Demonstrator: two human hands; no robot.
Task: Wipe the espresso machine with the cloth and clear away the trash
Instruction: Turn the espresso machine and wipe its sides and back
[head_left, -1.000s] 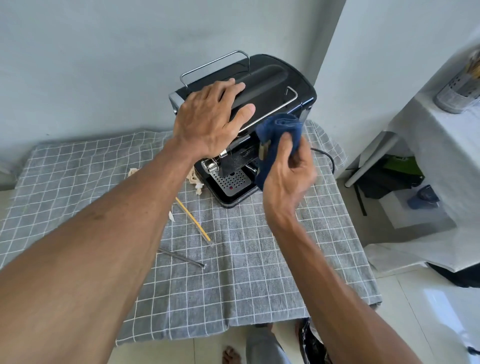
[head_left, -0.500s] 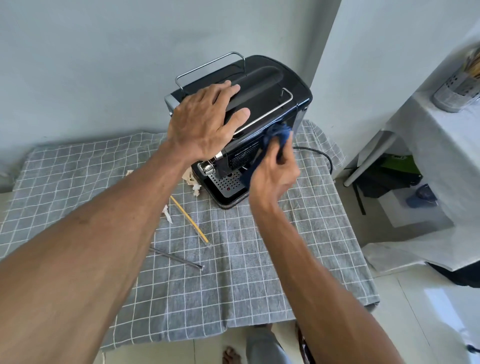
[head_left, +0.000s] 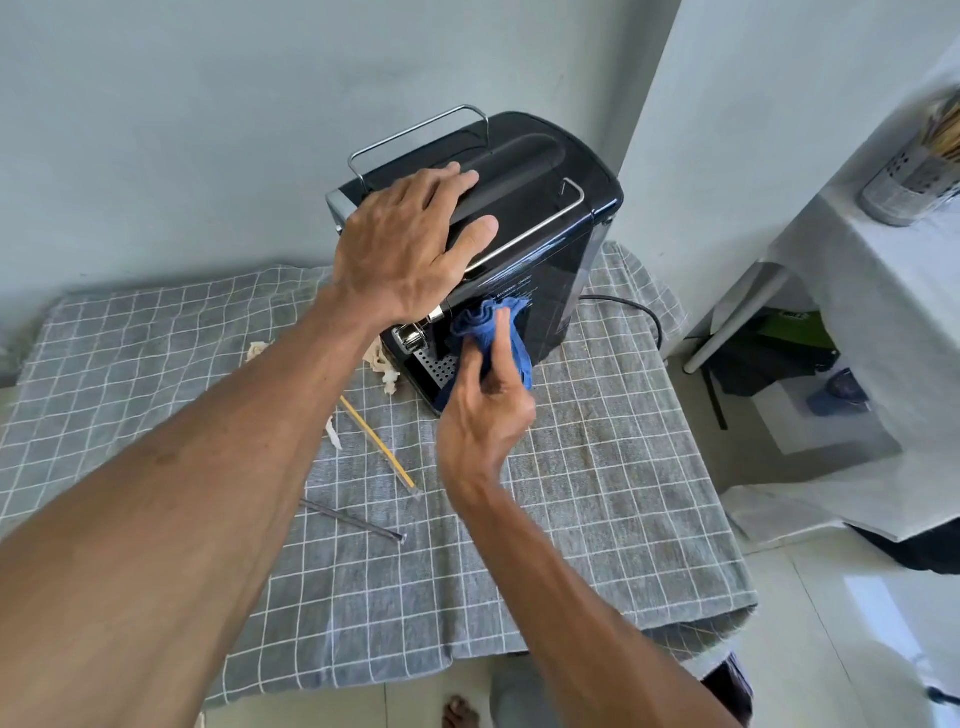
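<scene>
A black espresso machine (head_left: 540, 208) stands at the back of the table on a grey checked tablecloth (head_left: 597, 493). My left hand (head_left: 405, 249) rests flat on its top with straight fingers. My right hand (head_left: 483, 410) grips a bunched blue cloth (head_left: 488, 325) and holds it against the machine's front, above the perforated drip tray (head_left: 435, 366). Trash lies left of the machine: crumpled paper scraps (head_left: 384, 369), a yellow straw in a clear wrapper (head_left: 376, 441) and a grey stick (head_left: 353, 519).
A black power cord (head_left: 639, 312) runs off the table's right side. A white-covered table (head_left: 883, 322) with a metal utensil holder (head_left: 909, 182) stands at right, with bags beneath it. White walls close in behind the machine.
My right hand has carried the cloth down and to the left, from the machine's upper right front edge to its lower front near the drip tray. My left hand has stayed on top.
</scene>
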